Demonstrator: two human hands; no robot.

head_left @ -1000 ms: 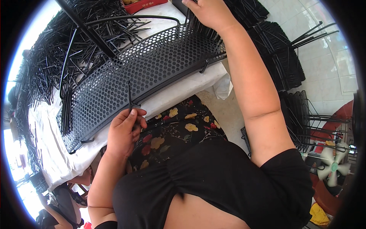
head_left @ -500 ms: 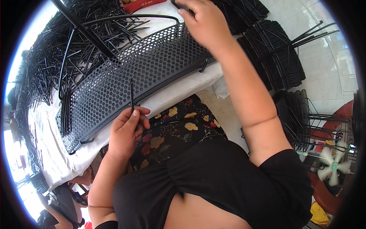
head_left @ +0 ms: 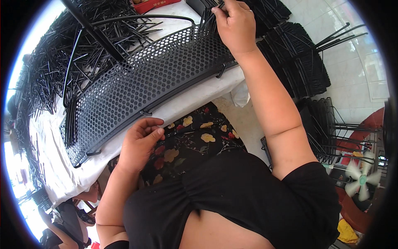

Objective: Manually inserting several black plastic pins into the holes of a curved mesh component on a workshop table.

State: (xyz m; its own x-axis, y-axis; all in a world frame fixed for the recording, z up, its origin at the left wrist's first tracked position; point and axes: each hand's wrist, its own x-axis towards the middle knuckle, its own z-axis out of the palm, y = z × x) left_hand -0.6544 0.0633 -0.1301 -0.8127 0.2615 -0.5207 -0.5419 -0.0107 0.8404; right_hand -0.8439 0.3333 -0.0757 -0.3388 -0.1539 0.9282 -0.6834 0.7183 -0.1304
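Observation:
A long, curved black panel of perforated mesh (head_left: 145,83) lies across the white-covered table in front of me. My left hand (head_left: 143,141) is just off its near edge, fingers loosely curled, with a gap between thumb and forefinger and nothing visible in it. At the panel's far right end is my right hand (head_left: 237,29), its thumb and forefinger closed on a thin black strip (head_left: 210,18). The fingertips there are partly cut off by the upper edge. More thin strips (head_left: 71,124) stand bunched at the panel's left end.
Heaped black strips (head_left: 83,54) cover the table's far left, crossed by a bent black rod frame (head_left: 141,17). A red box (head_left: 155,5) sits at the top. Stacked black mesh parts (head_left: 296,58) and a fan (head_left: 362,179) are to the right. Another person (head_left: 68,224) is at lower left.
The thin black rod that stood up from my left hand is gone from it, and those fingers have loosened. My right hand has shifted slightly right, with dark strips now showing beside its thumb.

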